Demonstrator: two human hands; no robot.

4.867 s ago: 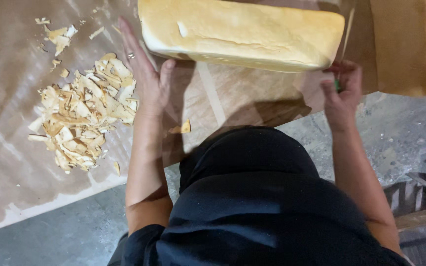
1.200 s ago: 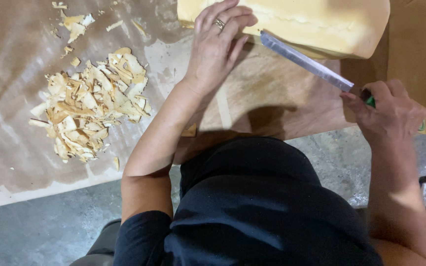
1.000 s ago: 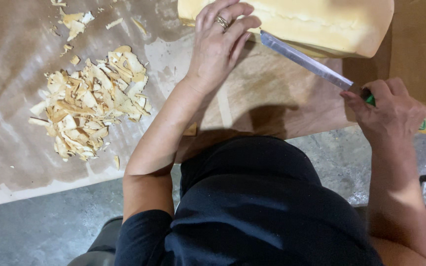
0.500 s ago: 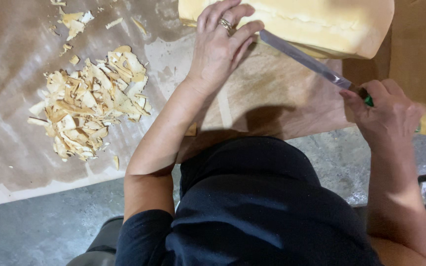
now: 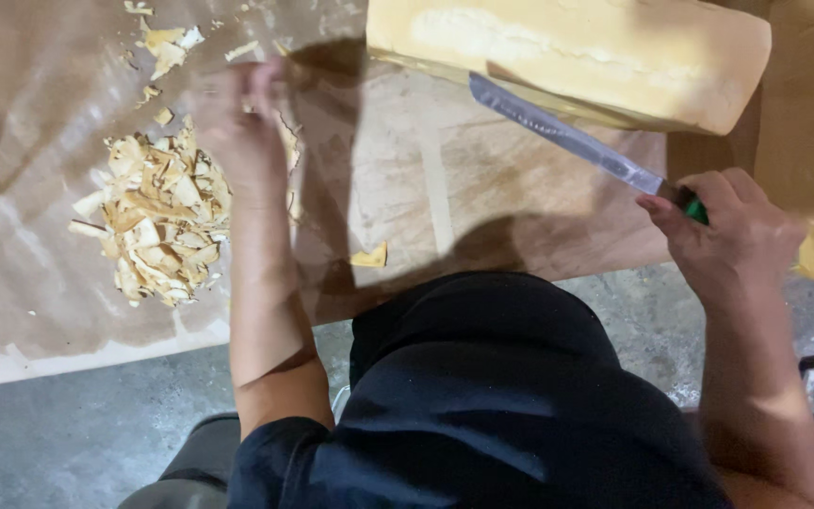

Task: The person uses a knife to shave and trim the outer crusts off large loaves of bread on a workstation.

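Left hand [image 5: 237, 123] off pale block [image 5: 577, 52], open, blurred over flaky shavings [image 5: 157, 221]; right hand [image 5: 732, 236] grips long knife [image 5: 567, 137].

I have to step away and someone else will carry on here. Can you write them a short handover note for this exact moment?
Right hand: gripping the green-handled knife, blade tip against the lower edge of the pale yellow block.
Left hand: blurred, over the brown sheet beside the pile of shavings; whether it holds anything cannot be told.
Done: many shavings lie in a heap left of the body; one loose chip lies nearer.
Left: the block is large and mostly whole; the left hand is off it.
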